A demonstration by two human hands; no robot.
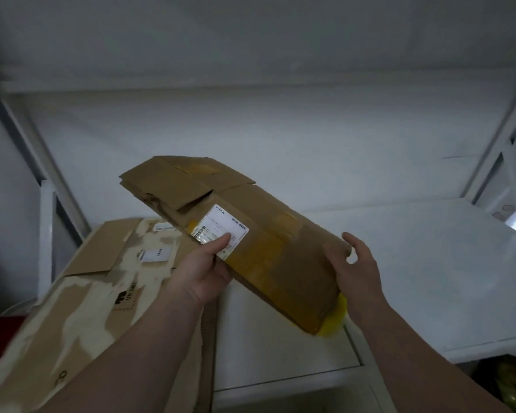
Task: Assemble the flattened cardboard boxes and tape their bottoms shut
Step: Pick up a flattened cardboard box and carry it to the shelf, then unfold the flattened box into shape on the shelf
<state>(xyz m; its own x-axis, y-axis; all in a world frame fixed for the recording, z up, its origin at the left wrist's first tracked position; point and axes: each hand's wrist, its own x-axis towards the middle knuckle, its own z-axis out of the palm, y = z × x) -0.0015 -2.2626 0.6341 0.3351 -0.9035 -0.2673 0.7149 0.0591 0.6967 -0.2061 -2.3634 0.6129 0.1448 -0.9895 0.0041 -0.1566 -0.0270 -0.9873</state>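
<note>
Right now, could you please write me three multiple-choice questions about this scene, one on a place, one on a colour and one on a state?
1. Where does the pile of flattened boxes lie relative to the held box?
A) to its right
B) to its left, lower down
C) on top of it

2. What colour is the label under the thumb of the left hand?
A) white
B) red
C) green

3. What state is the held box in?
A) assembled and standing open
B) assembled and taped shut
C) flat, not yet assembled

Answers:
1 B, as the pile shows at the lower left of the view.
2 A, as the label is white with a barcode.
3 C, as its panels lie flat against each other.
</note>
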